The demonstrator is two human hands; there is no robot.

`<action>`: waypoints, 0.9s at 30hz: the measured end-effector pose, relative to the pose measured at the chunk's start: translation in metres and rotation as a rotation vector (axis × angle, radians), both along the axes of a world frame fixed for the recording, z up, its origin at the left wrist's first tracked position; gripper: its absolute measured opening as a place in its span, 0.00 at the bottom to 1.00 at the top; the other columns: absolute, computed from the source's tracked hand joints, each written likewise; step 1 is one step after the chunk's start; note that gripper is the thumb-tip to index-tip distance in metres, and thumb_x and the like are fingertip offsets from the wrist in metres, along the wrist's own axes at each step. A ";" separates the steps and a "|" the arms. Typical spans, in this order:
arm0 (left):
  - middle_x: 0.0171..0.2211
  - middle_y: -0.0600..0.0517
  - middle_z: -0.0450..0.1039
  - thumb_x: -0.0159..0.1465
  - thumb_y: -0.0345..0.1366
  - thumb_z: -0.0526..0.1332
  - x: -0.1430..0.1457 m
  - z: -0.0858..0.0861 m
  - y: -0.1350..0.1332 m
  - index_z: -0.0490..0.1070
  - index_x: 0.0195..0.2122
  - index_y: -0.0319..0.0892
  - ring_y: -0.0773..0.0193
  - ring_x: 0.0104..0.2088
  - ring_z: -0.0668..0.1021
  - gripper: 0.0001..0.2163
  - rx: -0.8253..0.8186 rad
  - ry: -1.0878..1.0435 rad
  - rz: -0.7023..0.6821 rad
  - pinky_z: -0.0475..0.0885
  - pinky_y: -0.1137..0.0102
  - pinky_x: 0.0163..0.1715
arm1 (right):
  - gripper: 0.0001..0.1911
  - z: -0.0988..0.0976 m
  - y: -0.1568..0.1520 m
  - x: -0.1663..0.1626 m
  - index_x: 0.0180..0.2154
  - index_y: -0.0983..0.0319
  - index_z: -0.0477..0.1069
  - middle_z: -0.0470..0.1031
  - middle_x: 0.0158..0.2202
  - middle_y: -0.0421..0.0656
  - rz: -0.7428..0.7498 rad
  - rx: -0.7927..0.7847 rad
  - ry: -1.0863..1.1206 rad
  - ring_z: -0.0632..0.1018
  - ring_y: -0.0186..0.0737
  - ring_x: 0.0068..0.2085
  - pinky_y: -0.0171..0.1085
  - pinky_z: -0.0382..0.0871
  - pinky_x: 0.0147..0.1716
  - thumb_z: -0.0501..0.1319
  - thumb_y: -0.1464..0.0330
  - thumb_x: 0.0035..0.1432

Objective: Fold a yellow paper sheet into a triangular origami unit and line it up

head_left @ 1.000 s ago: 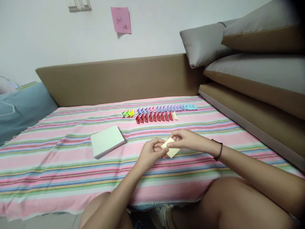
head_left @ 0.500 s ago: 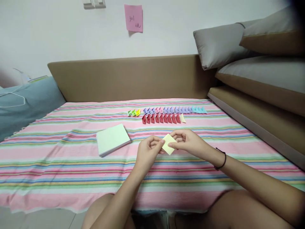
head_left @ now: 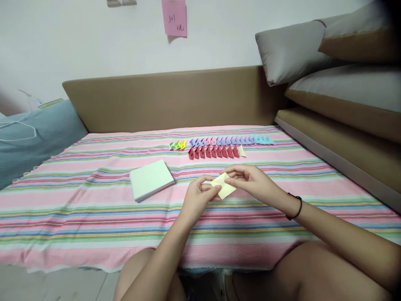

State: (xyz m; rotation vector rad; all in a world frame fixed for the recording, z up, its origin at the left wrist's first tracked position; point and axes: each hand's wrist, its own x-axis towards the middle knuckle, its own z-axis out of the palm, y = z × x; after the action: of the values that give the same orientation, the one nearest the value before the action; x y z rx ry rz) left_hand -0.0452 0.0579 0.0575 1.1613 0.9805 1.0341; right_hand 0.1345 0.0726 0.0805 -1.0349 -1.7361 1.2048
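Note:
A small square of pale yellow paper is held between both hands above the striped cloth. My left hand pinches its left side, thumb on top and fingers behind. My right hand grips the upper right part, its thumb pressed on the paper's face. Whether the sheet has folded layers I cannot tell. Beyond the hands stands a row of red folded paper pieces ending in a cream folded piece. To the left lies a stack of pale green paper.
Behind the red row runs another of purple, pink and blue folded pieces, with green and yellow ones at its left. Grey and brown cushions are piled at right. A brown backrest borders the far side; a blue-grey cushion sits left.
My right thumb has moved up along the yellow paper, and the left thumb now lies further over its face. The paper has turned a little in my hands. The whole view has shifted slightly.

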 end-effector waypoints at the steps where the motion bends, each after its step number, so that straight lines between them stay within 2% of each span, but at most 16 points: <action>1: 0.20 0.57 0.73 0.47 0.43 0.71 0.001 -0.001 0.000 0.68 0.33 0.40 0.69 0.22 0.76 0.18 -0.009 -0.010 0.025 0.75 0.73 0.29 | 0.14 -0.003 0.001 0.000 0.41 0.62 0.71 0.78 0.40 0.45 -0.004 -0.020 -0.005 0.79 0.42 0.41 0.40 0.72 0.40 0.64 0.63 0.53; 3: 0.18 0.58 0.72 0.46 0.42 0.71 0.002 -0.003 0.001 0.67 0.31 0.40 0.69 0.21 0.76 0.17 -0.029 0.000 0.061 0.75 0.73 0.28 | 0.18 -0.010 0.003 0.002 0.43 0.62 0.69 0.78 0.38 0.45 -0.019 -0.106 -0.017 0.79 0.41 0.39 0.39 0.73 0.38 0.66 0.65 0.49; 6: 0.19 0.56 0.71 0.50 0.42 0.68 0.000 -0.006 0.002 0.67 0.26 0.39 0.69 0.23 0.76 0.13 -0.059 0.105 0.011 0.74 0.74 0.27 | 0.21 -0.023 0.007 0.006 0.41 0.63 0.68 0.77 0.28 0.40 0.028 -0.272 -0.053 0.78 0.38 0.31 0.37 0.72 0.32 0.69 0.67 0.43; 8: 0.21 0.54 0.73 0.54 0.40 0.66 -0.004 -0.010 0.003 0.67 0.25 0.38 0.69 0.23 0.77 0.11 -0.088 0.241 -0.081 0.74 0.75 0.27 | 0.19 -0.032 0.006 0.009 0.38 0.63 0.68 0.76 0.25 0.38 0.102 -0.358 -0.085 0.78 0.37 0.29 0.36 0.73 0.31 0.69 0.66 0.42; 11: 0.19 0.52 0.74 0.54 0.34 0.65 -0.008 -0.020 0.000 0.69 0.29 0.38 0.66 0.20 0.77 0.06 -0.159 0.419 -0.219 0.72 0.73 0.24 | 0.14 -0.047 0.001 0.010 0.34 0.63 0.69 0.78 0.27 0.40 0.222 -0.457 -0.159 0.79 0.38 0.29 0.38 0.74 0.32 0.65 0.64 0.45; 14: 0.18 0.52 0.73 0.55 0.30 0.62 -0.009 -0.031 -0.010 0.68 0.26 0.40 0.63 0.19 0.76 0.03 -0.176 0.542 -0.309 0.70 0.71 0.22 | 0.09 -0.059 -0.005 0.007 0.29 0.62 0.70 0.77 0.25 0.40 0.277 -0.476 -0.260 0.78 0.38 0.27 0.38 0.73 0.29 0.64 0.65 0.45; 16: 0.18 0.53 0.71 0.56 0.30 0.61 -0.007 -0.035 -0.019 0.66 0.21 0.40 0.63 0.21 0.75 0.08 -0.134 0.627 -0.301 0.67 0.71 0.23 | 0.07 -0.063 -0.009 0.004 0.27 0.62 0.69 0.75 0.23 0.40 0.269 -0.425 -0.332 0.76 0.38 0.25 0.37 0.70 0.25 0.64 0.66 0.45; 18: 0.19 0.53 0.68 0.55 0.30 0.62 -0.004 -0.038 -0.027 0.65 0.19 0.41 0.61 0.25 0.74 0.10 0.006 0.798 -0.212 0.66 0.69 0.26 | 0.05 -0.063 -0.013 0.002 0.26 0.62 0.69 0.72 0.22 0.39 0.232 -0.326 -0.398 0.74 0.39 0.25 0.36 0.66 0.24 0.64 0.69 0.45; 21: 0.31 0.50 0.70 0.54 0.30 0.65 -0.002 -0.041 -0.033 0.68 0.29 0.41 0.57 0.34 0.74 0.05 0.332 1.065 -0.062 0.67 0.66 0.33 | 0.08 -0.061 -0.018 0.000 0.29 0.61 0.68 0.71 0.26 0.39 0.156 -0.147 -0.454 0.72 0.39 0.31 0.37 0.63 0.31 0.64 0.74 0.43; 23: 0.39 0.48 0.70 0.56 0.27 0.63 -0.002 -0.044 -0.034 0.69 0.37 0.41 0.56 0.40 0.73 0.08 0.524 1.080 -0.105 0.69 0.65 0.38 | 0.11 -0.060 -0.019 0.000 0.31 0.61 0.67 0.70 0.30 0.40 0.156 0.027 -0.501 0.70 0.39 0.34 0.37 0.61 0.34 0.64 0.76 0.43; 25: 0.40 0.49 0.71 0.59 0.24 0.59 -0.005 -0.047 -0.033 0.71 0.37 0.41 0.58 0.42 0.73 0.08 0.629 1.020 -0.230 0.69 0.66 0.41 | 0.08 -0.060 -0.019 0.001 0.30 0.61 0.66 0.68 0.30 0.39 0.253 0.202 -0.563 0.69 0.37 0.33 0.35 0.59 0.34 0.61 0.77 0.47; 27: 0.38 0.50 0.74 0.61 0.23 0.56 -0.010 -0.050 -0.033 0.72 0.35 0.41 0.59 0.42 0.74 0.09 0.653 0.968 -0.308 0.70 0.66 0.43 | 0.04 -0.059 -0.018 0.004 0.29 0.62 0.68 0.68 0.28 0.39 0.385 0.291 -0.612 0.68 0.35 0.31 0.34 0.59 0.31 0.59 0.76 0.52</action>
State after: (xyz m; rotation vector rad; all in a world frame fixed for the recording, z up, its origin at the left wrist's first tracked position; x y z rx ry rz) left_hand -0.0553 0.0251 0.0075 2.3955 1.1496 0.5038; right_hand 0.1383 0.0549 0.0215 -0.9766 -2.5938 0.8521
